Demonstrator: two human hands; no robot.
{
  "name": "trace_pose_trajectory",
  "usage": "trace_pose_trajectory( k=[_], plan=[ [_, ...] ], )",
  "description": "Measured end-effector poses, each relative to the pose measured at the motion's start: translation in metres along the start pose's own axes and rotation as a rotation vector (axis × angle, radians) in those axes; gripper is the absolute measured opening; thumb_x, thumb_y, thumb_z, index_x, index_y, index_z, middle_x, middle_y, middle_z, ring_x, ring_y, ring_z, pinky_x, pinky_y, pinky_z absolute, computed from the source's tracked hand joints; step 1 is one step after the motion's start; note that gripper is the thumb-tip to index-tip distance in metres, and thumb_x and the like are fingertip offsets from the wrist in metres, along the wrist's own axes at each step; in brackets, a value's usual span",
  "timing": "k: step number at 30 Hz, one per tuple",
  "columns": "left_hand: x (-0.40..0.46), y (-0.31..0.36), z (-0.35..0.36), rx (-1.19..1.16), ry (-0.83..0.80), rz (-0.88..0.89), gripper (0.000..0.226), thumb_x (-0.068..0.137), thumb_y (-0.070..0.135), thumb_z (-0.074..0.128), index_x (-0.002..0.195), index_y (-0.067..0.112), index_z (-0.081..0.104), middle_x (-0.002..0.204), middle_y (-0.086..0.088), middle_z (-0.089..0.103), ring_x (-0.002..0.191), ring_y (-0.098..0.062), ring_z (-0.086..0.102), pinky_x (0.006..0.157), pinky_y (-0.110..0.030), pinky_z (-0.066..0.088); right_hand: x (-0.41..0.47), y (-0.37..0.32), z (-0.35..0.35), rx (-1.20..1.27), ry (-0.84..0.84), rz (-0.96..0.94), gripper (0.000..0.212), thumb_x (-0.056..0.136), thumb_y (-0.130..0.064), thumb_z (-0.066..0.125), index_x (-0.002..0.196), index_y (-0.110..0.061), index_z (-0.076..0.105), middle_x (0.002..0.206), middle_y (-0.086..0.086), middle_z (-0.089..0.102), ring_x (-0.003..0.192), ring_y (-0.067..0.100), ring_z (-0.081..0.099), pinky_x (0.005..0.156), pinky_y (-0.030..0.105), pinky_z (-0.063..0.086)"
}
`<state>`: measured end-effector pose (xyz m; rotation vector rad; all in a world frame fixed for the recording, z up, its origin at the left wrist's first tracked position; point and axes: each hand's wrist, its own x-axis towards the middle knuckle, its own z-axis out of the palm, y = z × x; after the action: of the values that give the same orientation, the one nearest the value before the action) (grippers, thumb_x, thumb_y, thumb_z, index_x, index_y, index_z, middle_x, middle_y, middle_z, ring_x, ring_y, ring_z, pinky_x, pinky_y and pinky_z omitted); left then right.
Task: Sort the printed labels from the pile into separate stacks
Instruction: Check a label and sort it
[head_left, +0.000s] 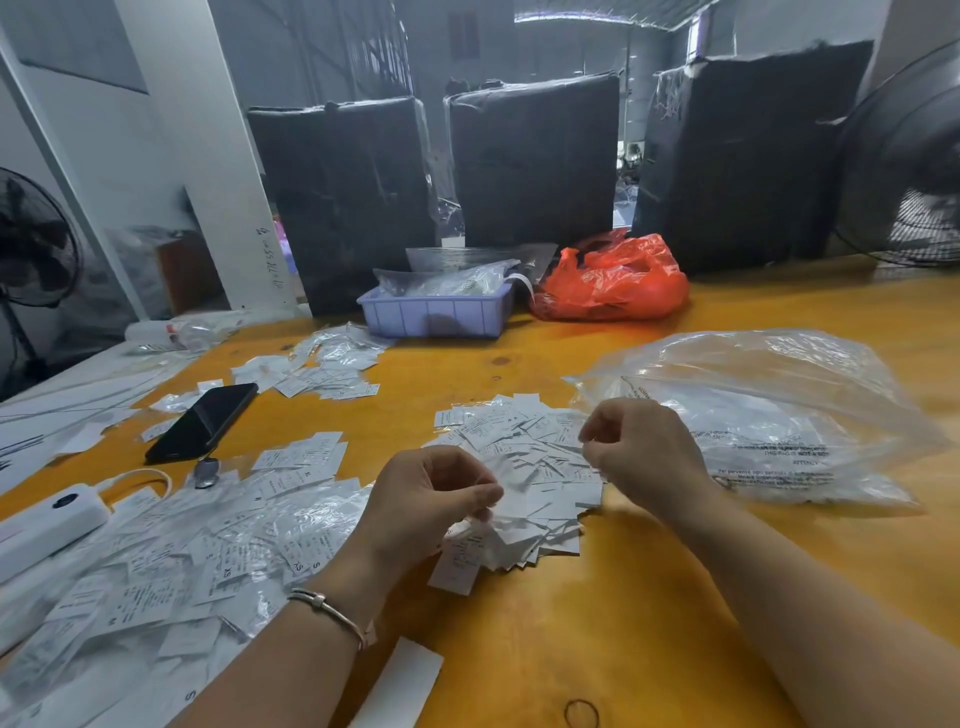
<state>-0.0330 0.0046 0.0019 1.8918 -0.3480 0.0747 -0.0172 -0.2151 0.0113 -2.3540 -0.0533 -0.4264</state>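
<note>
Item 1 — left hand (431, 499), lower centre of the frame: fingers curled, thumb and fingertips pinching a small sheaf of white labels (467, 551) that fans out below the palm. Judged to be a held stack, gathered in the hand so that matching pieces can be added one at a time. A thin bracelet (332, 613) sits on the wrist.

Item 2 — right hand (639, 447), centre right: fingers curled in above the pile, thumb and forefinger close together. Whether a label is caught between them cannot be told; the tips are blurred against white paper.

Item 3 — main pile of labels (530, 447), centre: loose, overlapping printed slips on the yellow table (597, 597), lying directly between and under both hands, presumably so either can reach it.

Item 4 — sorted or part-sorted groups: a spread of labels and clear sleeves at lower left (171, 561), marked with size letters; a smaller heap at upper-middle left (322, 369). Their separation suggests sorting is under way, with much of the pile left.

Item 5 — sundries: black phone (202, 423) and white power bank (47, 525) at left; large clear plastic bag (769, 410) at right, probably the labels' packaging; lilac tray (436, 312) and red bag (613, 286) at the far edge; rubber band (582, 713) at bottom.
</note>
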Motion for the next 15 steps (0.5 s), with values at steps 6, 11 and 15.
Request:
trace_pose_trajectory(
  k=[6, 11, 15],
  plan=[
    [0.000, -0.001, 0.000, 0.004, 0.069, 0.015, 0.008, 0.082, 0.005, 0.076, 0.075, 0.005, 0.072, 0.066, -0.008, 0.071, 0.060, -0.020, 0.070, 0.057, -0.019, 0.050, -0.001, 0.001, 0.003, 0.099, -0.424, -0.222, 0.044, 0.064, -0.041, 0.086, 0.104, -0.032, 0.070, 0.103, -0.011, 0.061, 0.093, 0.001, 0.054, 0.077, 0.017, 0.046],
    [0.001, 0.000, -0.003, -0.009, 0.222, 0.032, 0.009, 0.082, 0.007, 0.075, 0.075, 0.005, 0.070, 0.066, -0.008, 0.071, 0.057, -0.019, 0.069, 0.051, -0.015, 0.047, -0.007, -0.005, 0.025, 0.014, -0.380, -0.390, 0.042, 0.068, -0.050, 0.080, 0.105, -0.032, 0.071, 0.102, -0.012, 0.059, 0.099, 0.004, 0.051, 0.086, 0.024, 0.043],
    [0.002, 0.000, -0.004, -0.005, 0.270, 0.057, 0.009, 0.082, 0.009, 0.076, 0.076, 0.006, 0.071, 0.066, -0.006, 0.071, 0.056, -0.016, 0.068, 0.052, -0.017, 0.049, -0.010, -0.009, 0.036, -0.075, -0.283, -0.421, 0.038, 0.080, -0.048, 0.070, 0.112, -0.028, 0.069, 0.103, -0.011, 0.059, 0.099, 0.006, 0.049, 0.084, 0.028, 0.042]
  ],
)
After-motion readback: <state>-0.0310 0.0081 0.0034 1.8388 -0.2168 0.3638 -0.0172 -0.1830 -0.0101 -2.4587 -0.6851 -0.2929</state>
